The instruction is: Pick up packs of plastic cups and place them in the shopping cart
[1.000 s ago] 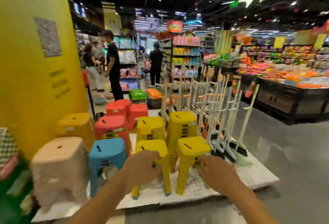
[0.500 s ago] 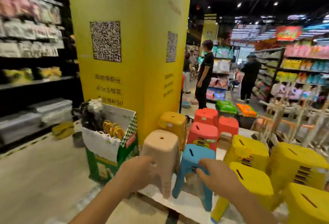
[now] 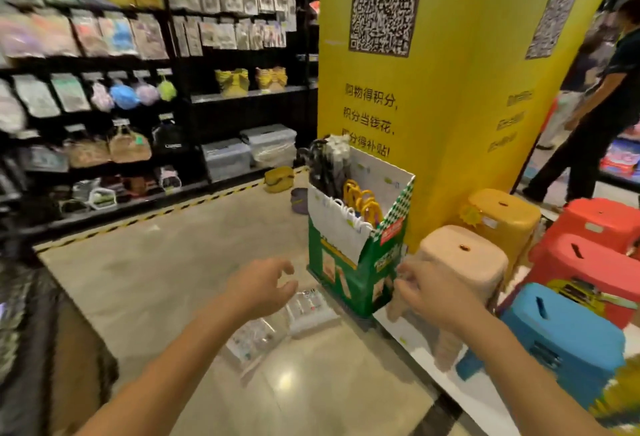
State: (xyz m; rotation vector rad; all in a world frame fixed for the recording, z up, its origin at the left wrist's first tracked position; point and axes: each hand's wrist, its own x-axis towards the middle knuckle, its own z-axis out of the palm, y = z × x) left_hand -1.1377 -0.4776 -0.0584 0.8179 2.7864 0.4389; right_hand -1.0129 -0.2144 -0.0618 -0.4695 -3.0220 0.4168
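Left hand (image 3: 263, 288): held out over the floor, fingers loosely curled, nothing grasped. Clear plastic packets (image 3: 280, 323) are seen on the floor just below and beyond its fingertips.

Right hand (image 3: 427, 293): held out, fingers loosely curled, nothing grasped. Green and white display box (image 3: 360, 262), filled with yellow-handled goods, is found just ahead of the fingertips, between both hands. Beige stool (image 3: 464, 259) is placed just right of the fingers; whether it is touched cannot be told. Blue stool (image 3: 561, 335) and red stools (image 3: 588, 259) are set further right; yellow pillar (image 3: 450, 89) stands beyond.
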